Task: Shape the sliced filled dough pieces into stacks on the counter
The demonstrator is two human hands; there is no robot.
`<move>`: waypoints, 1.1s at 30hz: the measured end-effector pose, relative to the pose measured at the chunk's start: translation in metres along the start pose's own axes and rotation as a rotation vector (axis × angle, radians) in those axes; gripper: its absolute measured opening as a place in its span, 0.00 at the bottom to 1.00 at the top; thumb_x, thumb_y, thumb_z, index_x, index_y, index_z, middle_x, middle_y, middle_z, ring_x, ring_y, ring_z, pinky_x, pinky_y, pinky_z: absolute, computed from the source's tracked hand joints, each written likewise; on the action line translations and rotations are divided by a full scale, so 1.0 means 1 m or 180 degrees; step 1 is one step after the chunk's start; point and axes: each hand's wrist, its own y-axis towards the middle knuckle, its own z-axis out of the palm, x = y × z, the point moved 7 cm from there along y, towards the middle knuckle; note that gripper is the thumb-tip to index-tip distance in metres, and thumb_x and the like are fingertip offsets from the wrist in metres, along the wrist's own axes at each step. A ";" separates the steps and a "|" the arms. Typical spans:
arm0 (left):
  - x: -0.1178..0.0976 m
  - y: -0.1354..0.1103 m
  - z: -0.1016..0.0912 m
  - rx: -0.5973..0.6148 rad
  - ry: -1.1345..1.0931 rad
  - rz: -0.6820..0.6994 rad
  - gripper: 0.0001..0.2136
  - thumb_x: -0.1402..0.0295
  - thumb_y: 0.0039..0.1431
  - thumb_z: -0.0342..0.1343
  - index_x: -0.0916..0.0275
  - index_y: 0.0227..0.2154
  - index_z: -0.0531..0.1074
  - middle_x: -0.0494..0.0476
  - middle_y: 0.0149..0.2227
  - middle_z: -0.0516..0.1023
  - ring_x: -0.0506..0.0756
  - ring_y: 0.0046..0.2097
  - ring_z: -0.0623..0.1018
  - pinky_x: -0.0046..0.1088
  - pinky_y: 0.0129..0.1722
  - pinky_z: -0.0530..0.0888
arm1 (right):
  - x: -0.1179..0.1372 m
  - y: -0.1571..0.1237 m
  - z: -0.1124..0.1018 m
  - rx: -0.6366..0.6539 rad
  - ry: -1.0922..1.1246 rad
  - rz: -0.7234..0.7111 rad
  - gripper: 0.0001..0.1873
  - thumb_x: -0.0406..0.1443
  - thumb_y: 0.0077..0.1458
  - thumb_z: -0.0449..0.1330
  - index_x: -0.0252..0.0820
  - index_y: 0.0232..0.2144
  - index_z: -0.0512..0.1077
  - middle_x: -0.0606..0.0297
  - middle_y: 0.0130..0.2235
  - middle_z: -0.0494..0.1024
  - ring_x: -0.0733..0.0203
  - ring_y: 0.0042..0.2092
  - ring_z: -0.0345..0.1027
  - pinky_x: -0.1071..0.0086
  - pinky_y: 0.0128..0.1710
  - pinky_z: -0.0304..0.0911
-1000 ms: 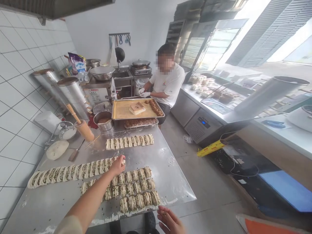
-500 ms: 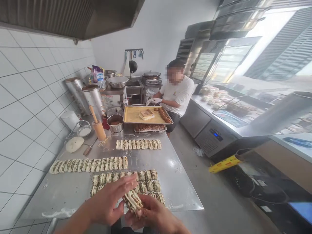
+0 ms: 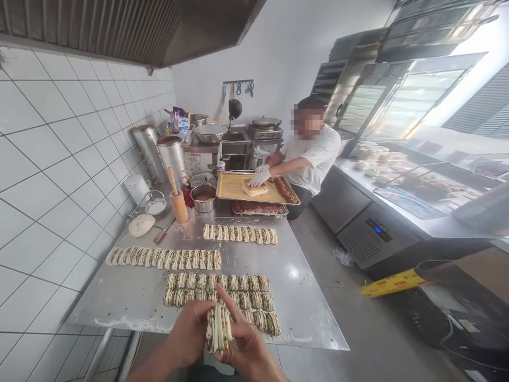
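Both my hands meet low in the view. My left hand (image 3: 189, 334) and my right hand (image 3: 250, 353) pinch a folded piece of layered dough (image 3: 218, 330) with green filling, held upright between them. A block of cut dough pieces (image 3: 220, 297) lies on the steel table (image 3: 302, 302) just beyond my fingers, partly hidden by them. Further up, a long row of dough pieces (image 3: 163, 260) and a shorter row (image 3: 240, 234) lie across the table.
A co-worker (image 3: 308, 159) with white gloves handles a stack on a lined baking tray (image 3: 234, 187). Nearby are a steel pot (image 3: 203, 199), a wooden rolling pin (image 3: 178, 204), a round dough sheet (image 3: 141, 225) and a scraper (image 3: 164, 231). Tiled wall left; chilled counter right.
My left hand has moved from the end of the long row to the dough piece, now held upright in both hands. The view has swung, shifting the table to the right.
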 end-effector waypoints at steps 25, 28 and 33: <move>0.166 0.000 0.004 -0.1011 -0.0950 -0.1309 0.32 0.50 0.51 0.66 0.55 0.58 0.70 0.55 0.43 0.79 0.58 0.46 0.79 0.34 0.49 0.75 | -0.076 -0.024 -0.098 -0.1987 -0.0018 0.0763 0.27 0.59 0.46 0.71 0.44 0.36 0.84 0.51 0.56 0.81 0.39 0.60 0.71 0.51 0.61 0.68; 0.250 0.004 0.000 -0.1349 -0.0343 -0.1918 0.34 0.46 0.44 0.66 0.62 0.51 0.72 0.59 0.40 0.79 0.61 0.44 0.80 0.37 0.46 0.75 | -0.096 -0.044 -0.133 -0.2516 0.0017 0.1027 0.32 0.60 0.41 0.72 0.43 0.40 0.84 0.53 0.48 0.85 0.39 0.55 0.74 0.52 0.59 0.68; 0.311 0.025 0.023 -0.1218 0.0155 -0.2066 0.28 0.50 0.48 0.63 0.66 0.47 0.73 0.66 0.45 0.81 0.63 0.48 0.81 0.37 0.48 0.75 | -0.118 -0.065 -0.147 -0.2597 0.0127 0.1276 0.31 0.58 0.41 0.73 0.43 0.39 0.84 0.56 0.48 0.85 0.42 0.52 0.74 0.56 0.53 0.72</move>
